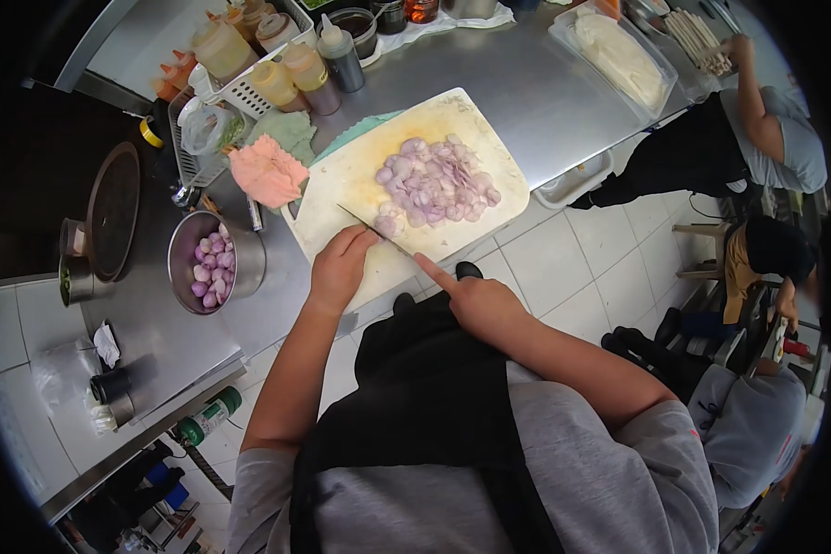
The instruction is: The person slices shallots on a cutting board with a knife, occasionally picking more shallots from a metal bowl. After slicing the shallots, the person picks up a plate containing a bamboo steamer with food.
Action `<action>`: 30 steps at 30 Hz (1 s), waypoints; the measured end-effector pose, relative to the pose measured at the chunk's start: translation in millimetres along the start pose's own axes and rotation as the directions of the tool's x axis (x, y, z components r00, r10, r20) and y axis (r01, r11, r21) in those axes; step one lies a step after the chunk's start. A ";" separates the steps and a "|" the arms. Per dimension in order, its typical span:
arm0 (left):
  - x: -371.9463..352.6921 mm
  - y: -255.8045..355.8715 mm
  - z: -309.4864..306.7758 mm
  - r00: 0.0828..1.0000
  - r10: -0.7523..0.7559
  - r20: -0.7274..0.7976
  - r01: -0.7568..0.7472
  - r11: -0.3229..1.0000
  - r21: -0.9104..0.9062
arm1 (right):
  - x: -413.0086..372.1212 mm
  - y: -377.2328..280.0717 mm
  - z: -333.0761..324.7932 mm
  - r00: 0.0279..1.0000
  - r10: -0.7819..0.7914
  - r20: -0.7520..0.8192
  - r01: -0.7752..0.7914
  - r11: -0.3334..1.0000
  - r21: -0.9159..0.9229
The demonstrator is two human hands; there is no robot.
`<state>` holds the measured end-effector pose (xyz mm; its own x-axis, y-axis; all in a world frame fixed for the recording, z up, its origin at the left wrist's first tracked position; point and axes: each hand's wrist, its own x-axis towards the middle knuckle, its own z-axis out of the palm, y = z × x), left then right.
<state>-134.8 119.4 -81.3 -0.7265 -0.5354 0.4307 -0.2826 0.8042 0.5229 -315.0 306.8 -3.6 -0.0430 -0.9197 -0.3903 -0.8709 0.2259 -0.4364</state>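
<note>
My right hand (480,297) is closed round the handle of a knife (399,246), its index finger stretched along the top. The thin blade points up and left over the white cutting board (328,198). Bent fingers of my left hand (340,266) press down close beside the blade, on what looks like a shallot mostly hidden beneath them. Just past the blade lie a few freshly cut shallot slices (388,224). Farther up the board spreads a heap of sliced purple shallots (439,182). Whole peeled shallots (214,268) fill a steel pot (249,261) left of the board.
A pink cloth (268,171) and a green cloth (286,136) lie by the board's left corner. Squeeze bottles (340,57) and a white basket (249,97) stand behind. A plastic tub (619,60) sits at the back right. Other people (757,129) are on the right.
</note>
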 end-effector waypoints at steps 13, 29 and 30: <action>1.8 0.2 0.7 1.000 0.020 -0.004 -0.020 1.000 -0.014 | -7.1 0.2 -6.6 0.999 0.010 0.045 -0.007 0.998 -0.070; 1.6 -0.5 3.6 1.000 0.015 -0.026 -0.014 1.000 0.002 | -2.2 0.0 -2.2 1.000 -0.006 -0.007 0.006 1.000 -0.009; 1.8 -0.2 2.4 1.000 0.016 -0.019 -0.017 1.000 -0.017 | -4.9 -1.9 -6.1 1.000 -0.007 -0.008 0.007 1.000 -0.008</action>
<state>-137.5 118.9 -82.4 -0.7190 -0.5270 0.4530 -0.2600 0.8086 0.5278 -316.1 308.9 4.1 -0.0405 -0.9237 -0.3810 -0.8753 0.2167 -0.4324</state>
